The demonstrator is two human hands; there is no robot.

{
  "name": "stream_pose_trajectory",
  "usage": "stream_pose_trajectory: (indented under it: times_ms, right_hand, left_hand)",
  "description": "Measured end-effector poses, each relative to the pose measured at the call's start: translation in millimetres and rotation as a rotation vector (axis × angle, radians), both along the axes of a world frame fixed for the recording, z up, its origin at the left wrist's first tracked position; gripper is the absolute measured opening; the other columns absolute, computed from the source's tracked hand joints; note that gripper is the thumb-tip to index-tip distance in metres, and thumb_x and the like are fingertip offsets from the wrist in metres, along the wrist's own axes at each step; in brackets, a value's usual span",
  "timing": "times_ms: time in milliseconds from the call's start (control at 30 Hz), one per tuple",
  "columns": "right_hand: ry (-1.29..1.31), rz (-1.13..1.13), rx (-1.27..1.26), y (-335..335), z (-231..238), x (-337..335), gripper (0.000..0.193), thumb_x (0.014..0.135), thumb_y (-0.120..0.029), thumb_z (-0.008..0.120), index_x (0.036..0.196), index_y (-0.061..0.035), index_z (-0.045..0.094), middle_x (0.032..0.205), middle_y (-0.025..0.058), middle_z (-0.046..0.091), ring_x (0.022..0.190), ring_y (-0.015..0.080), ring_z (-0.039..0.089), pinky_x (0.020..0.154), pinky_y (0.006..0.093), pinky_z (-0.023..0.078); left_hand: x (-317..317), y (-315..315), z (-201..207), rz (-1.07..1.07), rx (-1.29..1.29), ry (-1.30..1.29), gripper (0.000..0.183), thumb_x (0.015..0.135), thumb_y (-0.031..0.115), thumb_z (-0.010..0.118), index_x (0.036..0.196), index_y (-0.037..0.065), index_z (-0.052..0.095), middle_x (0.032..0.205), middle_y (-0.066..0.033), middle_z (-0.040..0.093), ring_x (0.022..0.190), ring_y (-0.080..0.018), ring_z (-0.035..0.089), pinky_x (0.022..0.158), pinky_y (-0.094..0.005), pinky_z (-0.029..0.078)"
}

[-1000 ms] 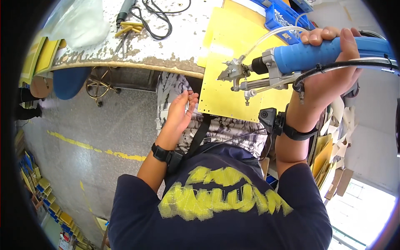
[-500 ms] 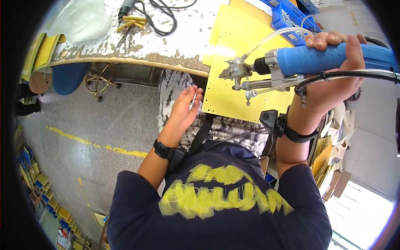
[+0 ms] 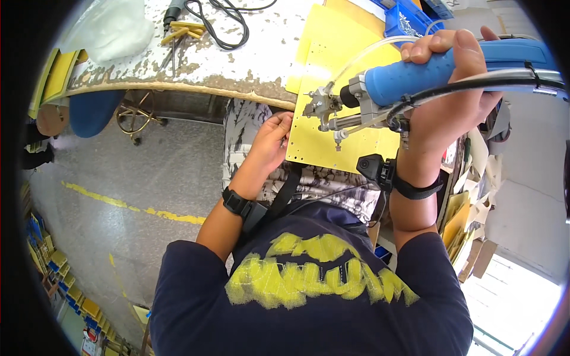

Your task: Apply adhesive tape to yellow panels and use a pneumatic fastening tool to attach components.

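Observation:
In my right hand (image 3: 454, 83) is a blue power screwdriver (image 3: 409, 77), gripped around its body. Its metal head (image 3: 323, 107), fed by a clear hose, hangs over the left part of a yellow drilled board (image 3: 320, 148). That board lies partly on the bench and juts over my lap. My left hand (image 3: 273, 139) is closed at the board's left edge, fingertips pinched against it. A small silver metal part, plain in that hand a moment ago, is now almost wholly hidden by the fingers.
A blue bin (image 3: 407, 26) of small metal pieces stands behind the board. On the worn bench (image 3: 255, 77) lie a corded tool (image 3: 173, 15), yellow strips (image 3: 185, 31) and a clear plastic bag (image 3: 116, 32). Black cables (image 3: 475, 86) run past my right wrist. A blue stool (image 3: 95, 113) stands left.
The screwdriver and my right hand have shifted left over the board. My left hand has moved up and slightly right, its fingertips now at the board's edge.

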State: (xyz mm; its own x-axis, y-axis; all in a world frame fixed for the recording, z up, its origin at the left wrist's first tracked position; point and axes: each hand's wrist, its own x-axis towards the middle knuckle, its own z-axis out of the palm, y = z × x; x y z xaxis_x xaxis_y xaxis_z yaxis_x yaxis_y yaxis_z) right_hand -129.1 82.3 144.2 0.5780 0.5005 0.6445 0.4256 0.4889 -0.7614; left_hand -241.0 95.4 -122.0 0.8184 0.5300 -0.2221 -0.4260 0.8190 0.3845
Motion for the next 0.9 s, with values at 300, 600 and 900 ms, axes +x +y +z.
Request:
stream_pose_trajectory:
  times_ms: [300, 600, 900]
  right_hand:
    - [0.002, 0.009, -0.019, 6, -4, -10, 0.039, 0.079, -0.003, 0.051, 0.113, -0.0002, 0.032, 0.062, 0.0109, 0.049, 0.05, 0.018, 0.05, 0.053, 0.0337, 0.046]
    - [-0.056, -0.066, -0.047, 7, -11, -5, 0.042, 0.078, -0.003, 0.051, 0.114, 0.0005, 0.03, 0.062, 0.01, 0.049, 0.049, 0.0175, 0.05, 0.052, 0.0323, 0.046]
    - [-0.105, -0.083, -0.051, 6, -13, -8, 0.042, 0.079, -0.003, 0.051, 0.114, 0.0023, 0.029, 0.062, 0.0101, 0.049, 0.05, 0.0172, 0.051, 0.053, 0.0318, 0.047]
  left_hand:
    - [4, -1, 0, -0.045, -0.059, -0.034, 0.022, 0.089, 0.023, 0.053, 0.096, 0.003, 0.057, 0.089, -0.0032, 0.062, 0.08, -0.0106, 0.058, 0.072, -0.0263, 0.05]
    - [5, -1, 2, -0.037, -0.049, -0.044, 0.021, 0.089, 0.023, 0.054, 0.096, 0.003, 0.057, 0.088, -0.0027, 0.062, 0.079, -0.0105, 0.058, 0.071, -0.0258, 0.05]
    - [5, -1, 7, -0.056, -0.043, -0.063, 0.025, 0.089, 0.024, 0.052, 0.101, 0.002, 0.057, 0.092, -0.0045, 0.063, 0.082, -0.0122, 0.06, 0.074, -0.027, 0.05]
